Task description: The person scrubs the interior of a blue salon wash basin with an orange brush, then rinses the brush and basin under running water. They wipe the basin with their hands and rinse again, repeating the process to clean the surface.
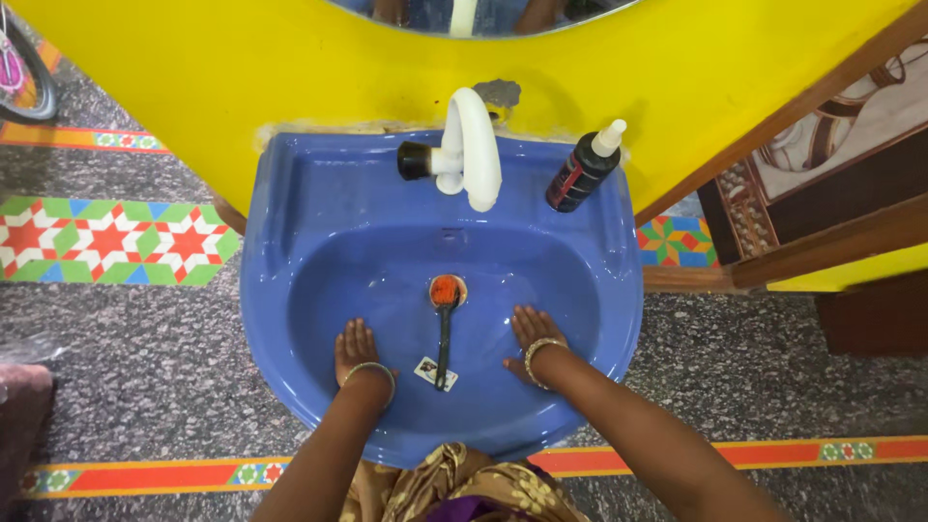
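Both hands lie flat and open inside the blue sink [290, 242], holding nothing. Left hand [355, 350] rests on the bowl on one side of a black brush [444, 333], and right hand [530, 333] rests on the other side (each wrist has a bangle). That brush lies in the middle with its orange head over the drain. A white tap [471, 150] and a dark bottle [583, 169] stand on the back rim.

A home washing corner: a blue wall-hung washbasin [290, 251] on a yellow wall [242, 68], white tap [474, 145] at its back rim, patterned tile floor [106, 242] below it.
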